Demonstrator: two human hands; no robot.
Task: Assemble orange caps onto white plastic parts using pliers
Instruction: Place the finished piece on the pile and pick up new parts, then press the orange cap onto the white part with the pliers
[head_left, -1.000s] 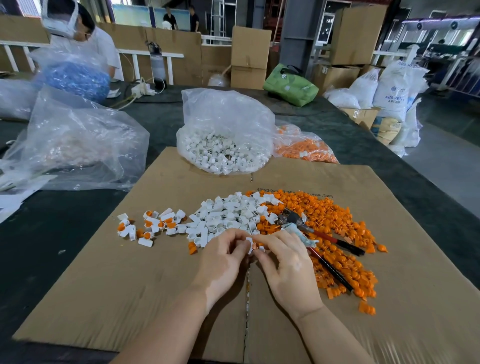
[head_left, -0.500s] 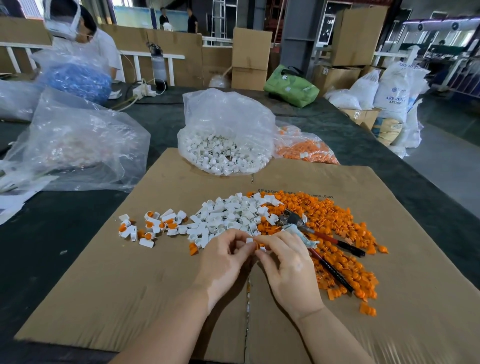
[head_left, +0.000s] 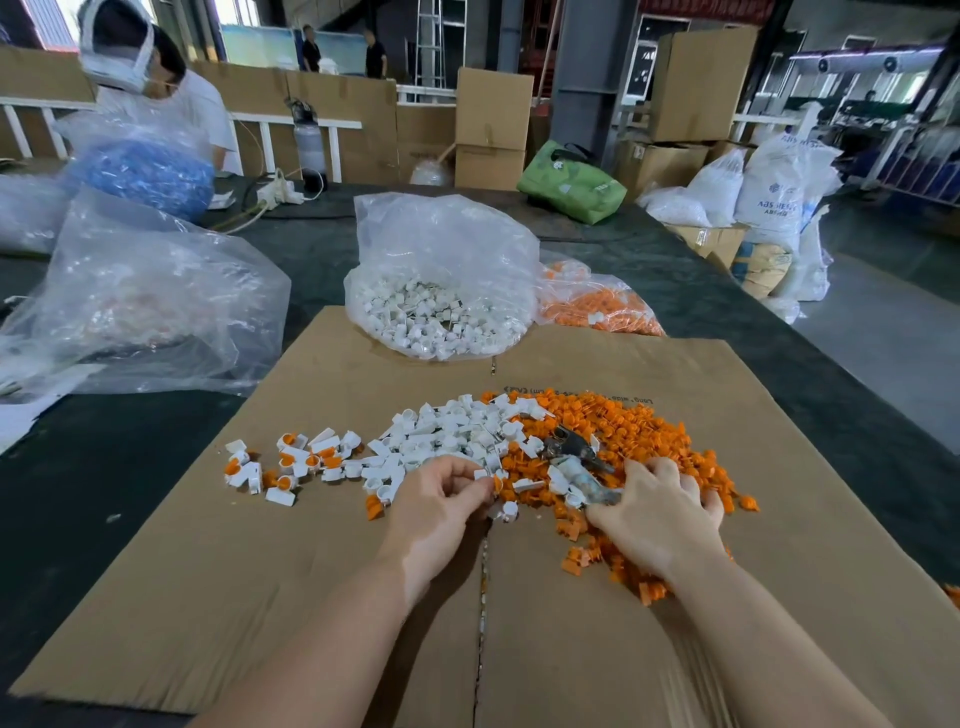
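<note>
A heap of white plastic parts (head_left: 457, 431) lies mid-cardboard, and a spread of orange caps (head_left: 628, 423) lies to its right. Several capped pieces (head_left: 291, 462) sit at the left end. My left hand (head_left: 441, 501) pinches a small white part with an orange cap (head_left: 494, 482) between thumb and fingertips. My right hand (head_left: 662, 517) lies over the orange caps with fingers curled round the handles of the pliers (head_left: 574, 452). The handles are hidden under it. The pliers' metal head and taped neck stick out to the left of that hand.
The brown cardboard sheet (head_left: 311, 582) covers the dark table. At its far edge stand a clear bag of white parts (head_left: 441, 312) and a bag of orange caps (head_left: 597, 306). A large clear bag (head_left: 145, 301) sits at left. A person (head_left: 156, 88) works at far left.
My right hand left the small part and moved right onto the pliers' handles. My left hand stays in place with the part.
</note>
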